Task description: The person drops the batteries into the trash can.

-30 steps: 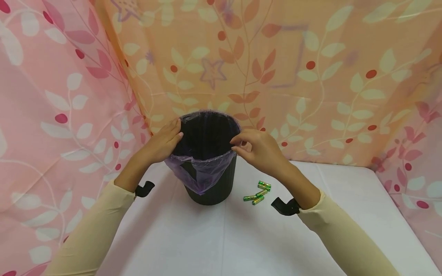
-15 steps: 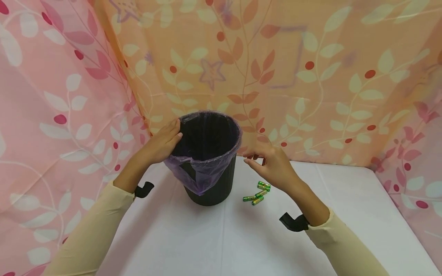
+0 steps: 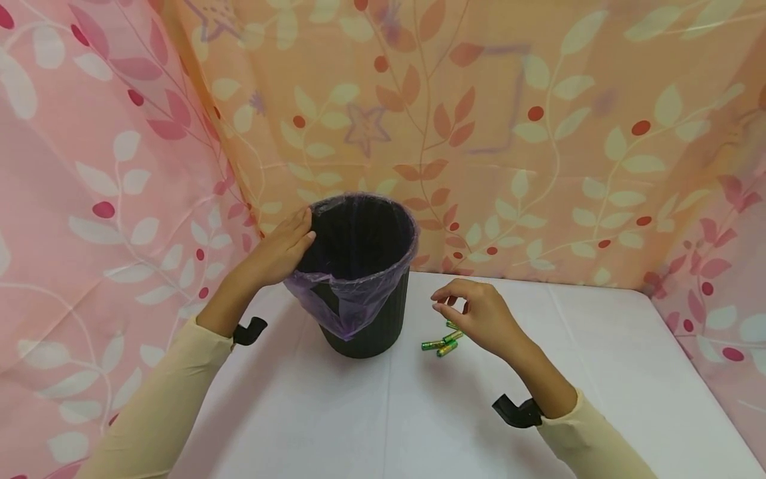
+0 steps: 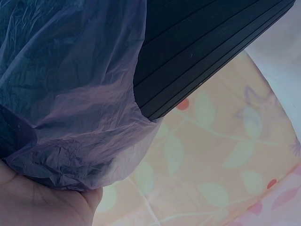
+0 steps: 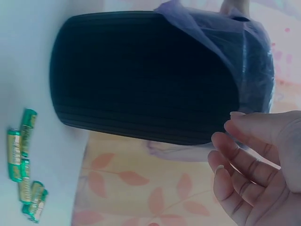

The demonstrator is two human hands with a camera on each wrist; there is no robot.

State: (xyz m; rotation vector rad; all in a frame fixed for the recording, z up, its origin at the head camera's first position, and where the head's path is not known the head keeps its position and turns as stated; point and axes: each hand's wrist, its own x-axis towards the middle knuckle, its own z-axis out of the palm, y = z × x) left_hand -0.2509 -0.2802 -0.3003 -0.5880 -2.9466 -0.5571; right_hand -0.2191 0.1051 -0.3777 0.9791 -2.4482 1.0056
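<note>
The right hand, fingers loosely curled (holding nothing), has dropped from the lined bin toward green batteries, leaving it free; the left hand's straight fingers touch the rim.

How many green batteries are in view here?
5 green batteries, all right of the black bin: three clustered, two side by side farther back. The right hand partly hides that pair in the head view.

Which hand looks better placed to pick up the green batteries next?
Probably the right hand: it looks empty and hovers near the green batteries. The left hand rests against the purple liner on the black bin, on the side away from the batteries.
</note>
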